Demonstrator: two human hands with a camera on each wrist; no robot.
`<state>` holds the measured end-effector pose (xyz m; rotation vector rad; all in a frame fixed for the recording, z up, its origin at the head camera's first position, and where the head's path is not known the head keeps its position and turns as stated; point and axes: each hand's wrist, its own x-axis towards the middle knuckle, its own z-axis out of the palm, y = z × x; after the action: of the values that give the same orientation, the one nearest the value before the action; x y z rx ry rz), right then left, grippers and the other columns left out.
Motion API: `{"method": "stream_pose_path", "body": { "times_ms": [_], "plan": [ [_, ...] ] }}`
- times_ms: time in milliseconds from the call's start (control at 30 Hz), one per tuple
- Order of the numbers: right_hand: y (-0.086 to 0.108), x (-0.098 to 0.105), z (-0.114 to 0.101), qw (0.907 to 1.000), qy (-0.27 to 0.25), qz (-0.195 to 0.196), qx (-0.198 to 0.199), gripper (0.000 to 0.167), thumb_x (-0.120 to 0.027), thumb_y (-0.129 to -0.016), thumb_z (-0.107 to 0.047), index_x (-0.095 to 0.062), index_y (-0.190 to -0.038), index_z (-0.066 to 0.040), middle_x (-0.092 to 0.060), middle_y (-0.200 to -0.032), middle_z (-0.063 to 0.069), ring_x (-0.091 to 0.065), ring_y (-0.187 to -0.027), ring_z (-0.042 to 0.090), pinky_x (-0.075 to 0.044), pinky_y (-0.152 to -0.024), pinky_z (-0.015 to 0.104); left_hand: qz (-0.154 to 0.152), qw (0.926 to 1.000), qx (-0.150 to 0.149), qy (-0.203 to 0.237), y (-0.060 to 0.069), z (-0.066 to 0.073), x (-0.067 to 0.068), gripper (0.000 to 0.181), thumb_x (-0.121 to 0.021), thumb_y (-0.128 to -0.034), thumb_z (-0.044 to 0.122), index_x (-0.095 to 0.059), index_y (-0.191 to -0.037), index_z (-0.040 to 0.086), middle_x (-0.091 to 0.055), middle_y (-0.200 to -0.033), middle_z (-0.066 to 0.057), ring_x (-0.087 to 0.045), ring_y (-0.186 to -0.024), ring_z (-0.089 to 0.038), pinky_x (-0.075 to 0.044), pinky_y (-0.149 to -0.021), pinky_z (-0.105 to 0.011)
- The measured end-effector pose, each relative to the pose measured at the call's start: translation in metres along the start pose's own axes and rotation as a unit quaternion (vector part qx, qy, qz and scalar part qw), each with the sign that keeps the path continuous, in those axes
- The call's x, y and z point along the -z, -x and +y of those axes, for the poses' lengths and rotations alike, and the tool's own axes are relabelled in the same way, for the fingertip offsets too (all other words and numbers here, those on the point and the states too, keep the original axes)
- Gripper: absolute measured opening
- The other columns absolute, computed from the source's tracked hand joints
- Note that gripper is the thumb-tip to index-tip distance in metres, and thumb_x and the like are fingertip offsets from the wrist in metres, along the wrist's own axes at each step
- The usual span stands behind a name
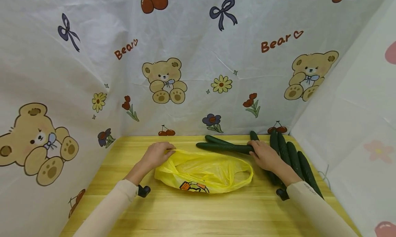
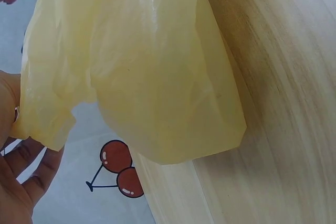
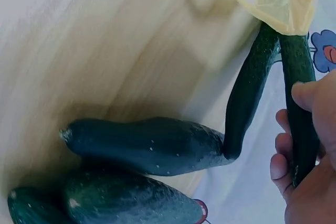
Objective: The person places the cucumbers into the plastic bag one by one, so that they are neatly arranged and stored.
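A yellow plastic bag with dark and orange print lies on the table, its mouth gaping. My left hand pinches the bag's rim at the far left; in the left wrist view its fingers show below the yellow film. My right hand grips one end of a dark green cucumber, which points left behind the bag. Another cucumber lies just behind it. In the right wrist view the thumb and fingers wrap the held cucumber, and the bag covers its far end.
Several more cucumbers lie side by side at the right of the wooden table. One cucumber is partly hidden by my right hand. A white bear-print sheet walls the back and both sides.
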<state>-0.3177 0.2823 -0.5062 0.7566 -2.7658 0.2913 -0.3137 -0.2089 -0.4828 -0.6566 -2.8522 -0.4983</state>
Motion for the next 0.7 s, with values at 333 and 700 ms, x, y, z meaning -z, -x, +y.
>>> {"method": "stream_pose_path", "body": {
  "times_ms": [333, 700],
  "plan": [
    [-0.0043, -0.005, -0.0035, 0.9985, -0.015, 0.013, -0.051, 0.04, -0.073, -0.104, -0.028, -0.067, -0.14, -0.01, -0.065, -0.108, 0.012, -0.06, -0.084, 0.024, -0.051, -0.069, 0.041, -0.005, 1.0, 0.001, 0.004, 0.0041, 0.0014, 0.0017, 0.016, -0.075, -0.103, 0.025, -0.083, -0.116, 0.019, -0.081, -0.111, 0.0, -0.078, -0.098, -0.021, -0.063, -0.086, -0.044],
    [-0.0059, -0.0043, -0.0094, 0.9953, -0.052, 0.066, -0.049, 0.04, -0.069, -0.107, -0.024, -0.063, -0.143, -0.009, -0.063, -0.11, 0.015, -0.055, -0.08, 0.023, -0.043, -0.066, 0.038, -0.007, 0.9999, 0.0, 0.013, 0.0057, 0.0016, 0.0039, 0.016, -0.075, -0.1032, 0.026, -0.083, -0.116, 0.019, -0.082, -0.112, 0.0, -0.078, -0.1, -0.022, -0.063, -0.088, -0.046]
  ]
}}
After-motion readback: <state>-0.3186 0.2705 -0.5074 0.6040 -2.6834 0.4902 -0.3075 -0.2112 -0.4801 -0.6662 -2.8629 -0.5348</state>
